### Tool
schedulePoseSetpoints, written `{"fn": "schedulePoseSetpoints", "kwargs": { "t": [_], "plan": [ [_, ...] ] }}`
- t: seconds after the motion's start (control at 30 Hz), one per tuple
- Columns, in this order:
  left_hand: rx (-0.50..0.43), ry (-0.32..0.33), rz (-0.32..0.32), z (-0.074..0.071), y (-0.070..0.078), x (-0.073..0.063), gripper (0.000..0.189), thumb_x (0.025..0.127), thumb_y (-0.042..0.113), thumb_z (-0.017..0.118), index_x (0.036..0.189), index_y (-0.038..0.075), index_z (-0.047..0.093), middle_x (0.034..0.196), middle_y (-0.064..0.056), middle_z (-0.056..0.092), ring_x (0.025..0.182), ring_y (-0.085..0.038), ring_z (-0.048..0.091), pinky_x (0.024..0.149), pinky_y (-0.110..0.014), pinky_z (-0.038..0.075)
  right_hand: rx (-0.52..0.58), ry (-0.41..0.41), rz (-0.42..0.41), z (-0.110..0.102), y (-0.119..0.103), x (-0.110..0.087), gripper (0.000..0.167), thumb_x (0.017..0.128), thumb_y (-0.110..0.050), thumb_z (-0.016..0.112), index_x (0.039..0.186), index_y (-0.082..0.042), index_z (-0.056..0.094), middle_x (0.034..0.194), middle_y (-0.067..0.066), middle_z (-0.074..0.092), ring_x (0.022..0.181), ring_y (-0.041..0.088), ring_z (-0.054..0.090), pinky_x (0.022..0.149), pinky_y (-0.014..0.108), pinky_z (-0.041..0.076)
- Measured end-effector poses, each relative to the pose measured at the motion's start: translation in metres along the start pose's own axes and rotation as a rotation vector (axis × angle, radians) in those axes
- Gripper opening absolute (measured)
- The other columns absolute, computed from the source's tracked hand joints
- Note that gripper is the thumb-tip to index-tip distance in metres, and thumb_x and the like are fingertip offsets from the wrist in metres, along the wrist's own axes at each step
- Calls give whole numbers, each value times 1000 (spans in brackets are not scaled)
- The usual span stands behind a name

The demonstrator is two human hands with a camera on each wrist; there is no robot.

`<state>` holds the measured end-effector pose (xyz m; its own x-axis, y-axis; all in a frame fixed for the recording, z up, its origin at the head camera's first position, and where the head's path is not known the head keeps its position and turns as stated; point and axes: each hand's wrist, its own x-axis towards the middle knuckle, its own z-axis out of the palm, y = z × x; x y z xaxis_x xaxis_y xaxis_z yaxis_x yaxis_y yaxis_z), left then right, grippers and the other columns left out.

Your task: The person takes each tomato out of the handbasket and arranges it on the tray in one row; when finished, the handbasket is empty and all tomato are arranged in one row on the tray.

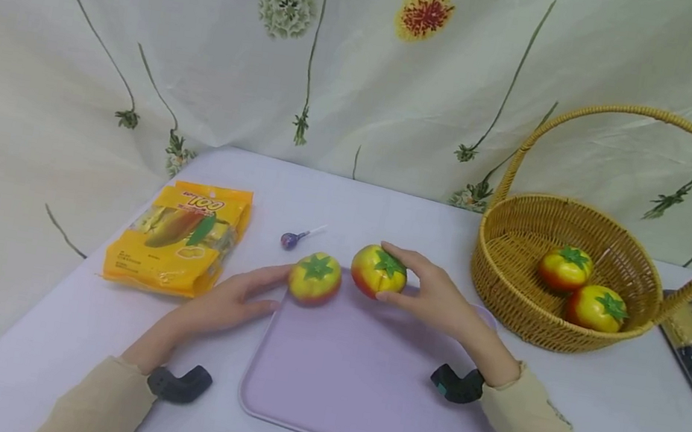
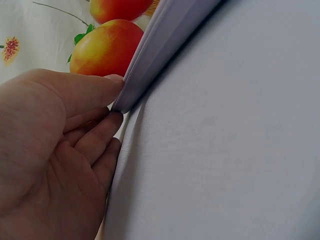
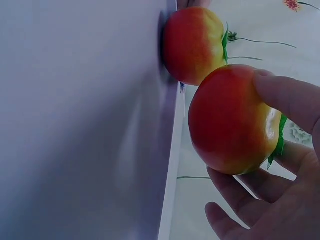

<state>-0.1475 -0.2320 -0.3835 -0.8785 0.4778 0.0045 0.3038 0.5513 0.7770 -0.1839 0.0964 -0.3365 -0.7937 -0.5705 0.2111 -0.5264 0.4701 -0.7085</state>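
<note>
The held fruit (image 1: 371, 271) is in the right hand (image 1: 437, 300), gripped between thumb and fingertips, raised over the far edge of the tray (image 1: 373, 390). Roundish, with no clear long axis, leaves upward, it lies between the hands, the right plainly nearer. A second fruit (image 1: 314, 280) sits on the tray's far corner at the left hand's (image 1: 229, 309) fingertips; that hand meets the rim, but I cannot tell whether it pinches it. Beyond the left hand lie a lollipop (image 1: 289, 241) and, farther left, a yellow bag (image 1: 174, 249); right of the right hand, a wicker basket (image 1: 497, 293).
</note>
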Motion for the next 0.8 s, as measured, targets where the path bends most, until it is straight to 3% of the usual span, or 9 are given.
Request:
{"fn": "schedulePoseSetpoints", "kwargs": {
  "t": [0.23,0.8],
  "plan": [
    [0,-1,-8,0,-2,1,53,94,24,58,144,24,38,144,10,37,134,-11,27,108,-40,24,5,-15,-28,11,6,0,70,79,-14,76,139,0,42,137,17,45,126,31,40,104,44,32],
    [2,1,15,-1,-1,0,54,94,23,58,144,18,37,145,2,37,135,-19,27,107,-45,25,-23,-64,-6,22,11,0,68,81,-14,74,139,-1,41,136,16,46,123,29,42,102,42,35]
  ]
}}
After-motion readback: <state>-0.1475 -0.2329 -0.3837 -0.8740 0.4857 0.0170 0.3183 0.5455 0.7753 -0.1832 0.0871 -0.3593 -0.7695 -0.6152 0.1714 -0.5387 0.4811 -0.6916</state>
